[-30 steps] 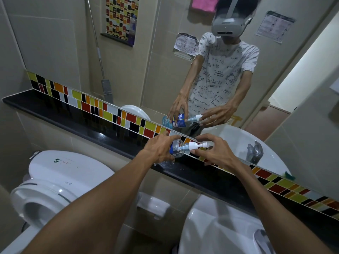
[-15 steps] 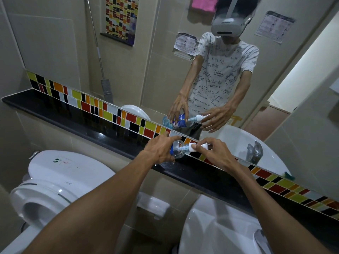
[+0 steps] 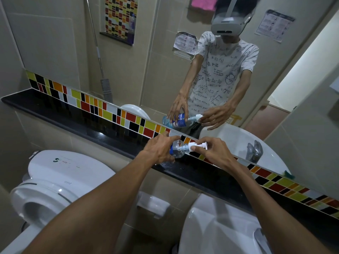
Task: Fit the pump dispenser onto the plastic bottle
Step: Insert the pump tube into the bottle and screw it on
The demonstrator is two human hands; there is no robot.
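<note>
bottle: clear plastic bottle with a blue label [image 3: 175, 150] is lying tilted, nearly on its side, neck pointing to 3 o'clock, base sitting low over the glossy black stone ledge [image 3: 60, 117]; can't tell if the base is touching it.
pump: white plastic pump dispenser [image 3: 197, 146] is sitting at the bottle neck, nozzle end pointing to 3 o'clock, collar meeting the neck; can't tell how far the thread is engaged.
left hand: left hand [image 3: 159, 150] is wrapping the bottle body from 9 o'clock, fingers curled closed around it.
right hand: right hand [image 3: 212, 153] is pinching the pump collar, thumb and fingertips closed on it, remaining fingers loosely bent.
step: judging as threading the collar on, late in the task.
risk 1: cross-threading, since the pump is going on sideways and the axis is easy to misalign.
risk 2: thin bottle wall is likely buckling under a hard squeeze, pushing liquid out at the neck while tilted.
risk 3: twisting by the nozzle head instead of the collar is only spinning the head, not tightening.
risk 4: bottle slipping at the ledge edge toward the white ceramic toilet [image 3: 55, 182] at 7 o'clock.
</note>
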